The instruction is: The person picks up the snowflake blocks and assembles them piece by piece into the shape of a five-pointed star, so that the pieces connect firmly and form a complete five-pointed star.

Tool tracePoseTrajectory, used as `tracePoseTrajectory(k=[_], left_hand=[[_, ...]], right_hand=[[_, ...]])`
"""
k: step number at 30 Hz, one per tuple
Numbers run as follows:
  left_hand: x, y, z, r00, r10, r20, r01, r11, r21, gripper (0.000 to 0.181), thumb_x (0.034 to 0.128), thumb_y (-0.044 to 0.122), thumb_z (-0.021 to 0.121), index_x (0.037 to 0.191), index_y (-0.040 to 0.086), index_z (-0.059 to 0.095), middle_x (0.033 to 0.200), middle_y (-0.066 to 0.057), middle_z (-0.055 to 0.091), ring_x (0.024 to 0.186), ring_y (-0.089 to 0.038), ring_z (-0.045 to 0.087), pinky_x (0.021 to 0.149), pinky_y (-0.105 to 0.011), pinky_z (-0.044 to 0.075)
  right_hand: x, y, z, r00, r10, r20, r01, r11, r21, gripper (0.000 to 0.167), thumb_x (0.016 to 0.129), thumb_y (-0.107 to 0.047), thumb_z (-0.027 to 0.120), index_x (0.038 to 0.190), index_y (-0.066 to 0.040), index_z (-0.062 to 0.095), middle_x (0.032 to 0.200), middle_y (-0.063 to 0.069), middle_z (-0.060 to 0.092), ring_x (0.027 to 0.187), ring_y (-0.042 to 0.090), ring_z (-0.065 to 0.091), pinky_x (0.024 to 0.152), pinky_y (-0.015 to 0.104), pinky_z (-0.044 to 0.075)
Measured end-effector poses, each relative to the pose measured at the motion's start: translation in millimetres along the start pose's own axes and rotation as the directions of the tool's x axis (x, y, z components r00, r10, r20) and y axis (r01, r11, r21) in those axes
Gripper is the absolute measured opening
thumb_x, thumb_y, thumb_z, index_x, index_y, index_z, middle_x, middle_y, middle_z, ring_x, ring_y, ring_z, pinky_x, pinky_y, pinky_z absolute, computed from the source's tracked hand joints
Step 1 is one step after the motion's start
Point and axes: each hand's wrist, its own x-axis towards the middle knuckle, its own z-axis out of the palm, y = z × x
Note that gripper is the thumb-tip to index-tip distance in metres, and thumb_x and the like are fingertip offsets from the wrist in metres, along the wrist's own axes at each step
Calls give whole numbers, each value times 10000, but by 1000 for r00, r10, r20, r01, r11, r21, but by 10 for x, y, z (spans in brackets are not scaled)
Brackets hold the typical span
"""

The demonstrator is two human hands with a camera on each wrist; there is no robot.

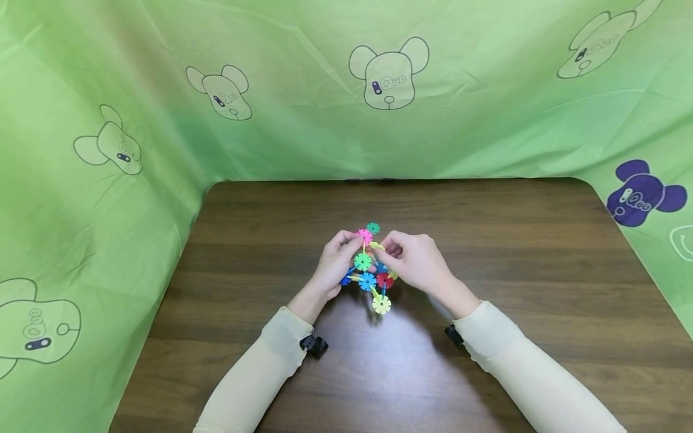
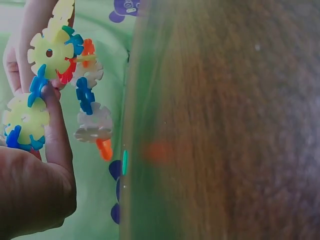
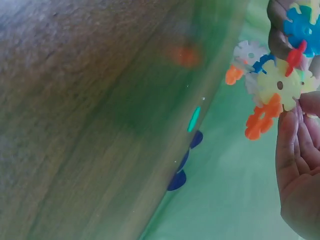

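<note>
A cluster of interlocking snowflake discs, in blue, green, red, yellow, pink, white and orange, is held above the table between both hands. My left hand grips its left side, with fingertips at the pink disc. In the left wrist view that hand's fingers lie around pale yellow and blue discs. From the right, my right hand pinches the edge of a yellow disc joined to an orange one. White discs hang on the far side. Palms partly hide the cluster's middle.
Beyond the hands, a single teal disc lies flat on the brown wooden table. Green printed cloth surrounds the table at the back and sides. Each sleeve cuff carries a small black wrist camera.
</note>
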Motion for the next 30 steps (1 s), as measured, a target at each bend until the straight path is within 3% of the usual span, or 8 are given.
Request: tracePoseTrajectory(k=[4, 10, 15, 18, 20, 23, 26, 30], left_hand=[[2, -12, 5, 1000, 14, -5, -14, 999, 35, 173, 1065, 260, 595, 1025, 95, 561, 903, -46, 658, 670, -118, 626, 630, -214, 530], [6, -20, -10, 1000, 19, 8, -19, 999, 41, 158, 1067, 228, 573, 1008, 84, 551, 899, -58, 648, 652, -154, 663, 623, -231, 557], [14, 1, -2, 999, 50, 22, -51, 998, 40, 128, 1052, 168, 565, 970, 72, 543, 901, -57, 618, 637, -189, 685, 618, -250, 579], [16, 2, -11, 999, 48, 1, -48, 998, 46, 144, 1054, 176, 564, 957, 73, 542, 839, -32, 574, 606, -121, 617, 576, -204, 521], [10, -8, -26, 1000, 17, 2, -17, 1000, 10, 152, 1066, 190, 554, 971, 73, 538, 848, -34, 594, 607, -120, 626, 580, -205, 535], [3, -26, -61, 1000, -28, 2, 28, 998, -51, 169, 1076, 204, 545, 983, 63, 528, 868, -46, 608, 617, -132, 650, 575, -219, 553], [-10, -21, -110, 999, -44, 4, 45, 995, -94, 182, 1076, 205, 530, 978, 53, 512, 885, -56, 601, 616, -152, 666, 557, -233, 560], [-32, 9, -177, 999, -36, -24, 34, 996, -77, 190, 1066, 235, 545, 962, 77, 526, 929, -44, 597, 607, -109, 606, 519, -201, 504]], right_hand=[[5, 9, 45, 994, -95, -46, 93, 994, -54, 111, 894, -125, 801, 818, -118, 721, 705, -45, 723, 583, 58, 662, 555, 305, 562], [-2, 25, 108, 978, -193, -81, 184, 977, -110, 118, 896, -117, 803, 804, -114, 730, 686, -47, 713, 542, 50, 613, 534, 308, 539], [1, 33, 147, 972, -217, -94, 207, 972, -108, 139, 899, -112, 809, 789, -114, 725, 650, -68, 683, 509, 22, 543, 504, 289, 498], [34, 26, 141, 977, -207, -55, 202, 975, -93, 113, 908, -129, 812, 825, -110, 738, 680, -60, 700, 540, 35, 584, 529, 298, 524], [76, 23, 96, 984, -179, 16, 180, 981, -79, 92, 919, -171, 807, 894, -98, 757, 741, -44, 728, 607, 58, 649, 585, 314, 566], [159, 80, -24, 983, -91, 159, 102, 993, -62, 192, 931, -246, 768, 1035, -84, 766, 843, -35, 749, 725, 90, 699, 672, 337, 594], [280, 219, -143, 961, 39, 275, -15, 996, -88, 312, 929, -293, 716, 1152, -77, 747, 911, -33, 742, 816, 118, 698, 750, 373, 589], [493, 477, -127, 921, 176, 346, -124, 978, -168, 352, 960, -312, 693, 1219, -74, 723, 982, 18, 739, 913, 191, 692, 834, 448, 562]])
